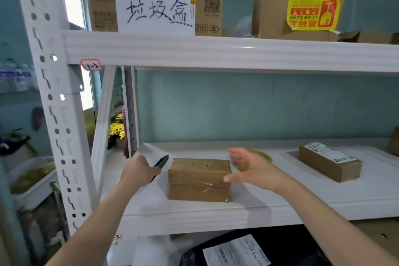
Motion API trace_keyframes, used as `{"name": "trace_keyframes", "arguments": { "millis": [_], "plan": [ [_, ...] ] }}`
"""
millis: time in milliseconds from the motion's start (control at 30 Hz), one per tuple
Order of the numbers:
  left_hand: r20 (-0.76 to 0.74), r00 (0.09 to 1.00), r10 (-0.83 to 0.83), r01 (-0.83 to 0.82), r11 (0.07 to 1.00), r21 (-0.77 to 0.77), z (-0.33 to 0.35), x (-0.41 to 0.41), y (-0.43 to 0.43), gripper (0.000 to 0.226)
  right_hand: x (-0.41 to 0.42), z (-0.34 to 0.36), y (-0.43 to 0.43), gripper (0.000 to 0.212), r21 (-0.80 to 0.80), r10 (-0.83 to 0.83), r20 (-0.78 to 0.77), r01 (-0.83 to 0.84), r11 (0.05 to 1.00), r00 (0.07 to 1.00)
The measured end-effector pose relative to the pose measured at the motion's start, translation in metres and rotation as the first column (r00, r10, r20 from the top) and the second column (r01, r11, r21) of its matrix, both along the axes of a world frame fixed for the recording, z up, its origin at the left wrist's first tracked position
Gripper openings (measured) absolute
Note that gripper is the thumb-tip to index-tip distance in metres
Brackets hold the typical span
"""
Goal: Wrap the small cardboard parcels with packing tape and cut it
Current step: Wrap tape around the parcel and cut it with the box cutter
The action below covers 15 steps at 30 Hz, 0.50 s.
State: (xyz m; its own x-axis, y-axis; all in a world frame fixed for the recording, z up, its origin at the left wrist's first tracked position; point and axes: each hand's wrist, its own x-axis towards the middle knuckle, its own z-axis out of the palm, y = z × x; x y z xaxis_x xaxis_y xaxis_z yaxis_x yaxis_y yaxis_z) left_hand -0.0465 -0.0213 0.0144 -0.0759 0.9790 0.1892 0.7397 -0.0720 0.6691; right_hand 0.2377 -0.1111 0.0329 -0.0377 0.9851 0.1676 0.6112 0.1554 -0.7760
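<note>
Nearest, below the parcel's shelf [237, 218], lies a black mailer bag [248, 250] with a white slip reading "159 159 K02". On the shelf the small cardboard parcel [199, 179] sits upright, clear tape already glossy over its top and front. Left of the parcel, the left hand [139, 169] is closed around a dark cutter [160, 163], its tip just beside the parcel's upper left corner. Right of the parcel, the right hand [251, 168] is spread open, thumb at the parcel's right edge, holding nothing. Behind that hand a yellowish tape roll [262, 155] is partly hidden (whether tape still joins it to the parcel cannot be told).

The step looks like cutting: I would steady the parcel with the open hand, pull the tape taut and slice away from the fingers.

Further right rests a second parcel [329, 162], its label too small to read. Above the parcel, a white sign [154, 9] reads "垃圾盒", and a box [298, 9] carries a yellow-red fragile sticker, upside down.
</note>
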Motion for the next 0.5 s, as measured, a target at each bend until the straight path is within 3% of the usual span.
{"name": "trace_keyframes", "arguments": {
  "millis": [67,133,267,367,500],
  "plan": [
    [0.022,1.0,0.009,-0.011,0.997,0.083,0.009,-0.002,-0.006,0.05,-0.011,-0.01,0.006,0.09,-0.022,-0.01,-0.056,0.009,1.0,0.998],
    [0.013,0.999,0.042,-0.044,0.976,0.214,0.023,0.001,-0.02,0.044,-0.022,-0.019,0.011,0.089,0.004,-0.062,-0.14,0.063,0.998,0.988],
    [0.014,0.999,-0.032,0.023,0.913,0.408,0.051,0.023,-0.048,0.04,-0.047,-0.037,0.018,0.056,0.097,-0.171,-0.23,0.197,0.976,0.958],
    [0.009,0.991,-0.135,0.119,0.899,0.422,0.065,0.049,-0.047,0.039,-0.067,-0.038,0.014,0.055,0.165,-0.185,-0.181,0.215,0.962,0.966],
    [0.011,0.98,-0.196,0.179,0.916,0.359,0.071,0.072,-0.031,0.039,-0.056,-0.036,0.006,0.069,0.112,-0.222,-0.13,0.237,0.965,0.966]
  ]
}}
